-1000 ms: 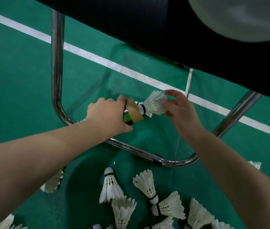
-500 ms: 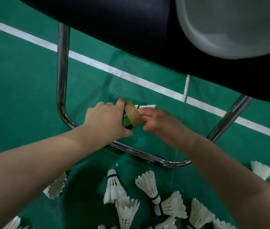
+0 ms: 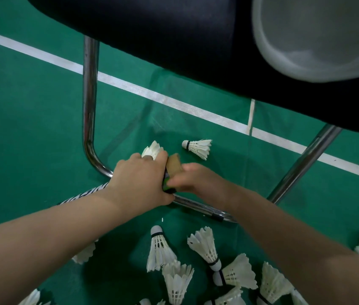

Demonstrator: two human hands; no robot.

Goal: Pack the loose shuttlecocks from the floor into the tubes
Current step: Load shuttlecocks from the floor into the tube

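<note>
Curling round the shuttlecock tube [image 3: 173, 165], the left hand [image 3: 140, 179] keeps a closed grip just behind the tube's brown cardboard mouth. The right hand [image 3: 198, 181] is bunched against that mouth and blurred; whether its grip holds anything cannot be told. A half-hidden shuttlecock [image 3: 152, 149] shows white feathers above the left knuckles. A lone shuttlecock [image 3: 197, 147] lies just beyond on the green floor [image 3: 31, 106]. The loose shuttlecocks [image 3: 160, 249] lie nearer, this side of the chrome chair frame [image 3: 89, 106].
</note>
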